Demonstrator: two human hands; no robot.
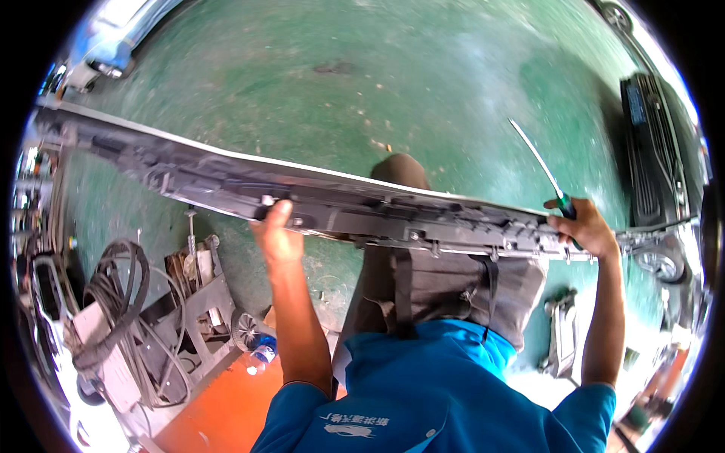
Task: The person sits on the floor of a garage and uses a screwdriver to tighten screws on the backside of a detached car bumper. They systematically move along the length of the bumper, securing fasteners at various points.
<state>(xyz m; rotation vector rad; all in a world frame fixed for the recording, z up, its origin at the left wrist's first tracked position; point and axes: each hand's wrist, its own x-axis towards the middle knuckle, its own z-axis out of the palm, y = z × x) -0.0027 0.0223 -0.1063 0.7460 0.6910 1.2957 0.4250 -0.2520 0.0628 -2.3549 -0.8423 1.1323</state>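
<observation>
A long dark plastic car trim panel [355, 215] with a pale upper edge spans the view in front of me. Its ribbed, clip-lined inner side faces me, and its far left end is blurred. My left hand [279, 240] is closed on the lower edge left of the middle, thumb on the inner face. At the right end, my right hand [590, 228] is closed round the green handle of a screwdriver [537, 158], whose bare shaft points up and away to the left. The same hand rests against the panel's end; which fingers touch it is hidden.
Green floor [453, 83] stretches ahead. At lower left stand a metal frame [200, 302] with coiled hoses [121, 302], a plastic bottle [261, 355] and an orange surface [219, 408]. A dark car part [653, 158] lies at right; part of a blue vehicle [113, 41] shows at upper left.
</observation>
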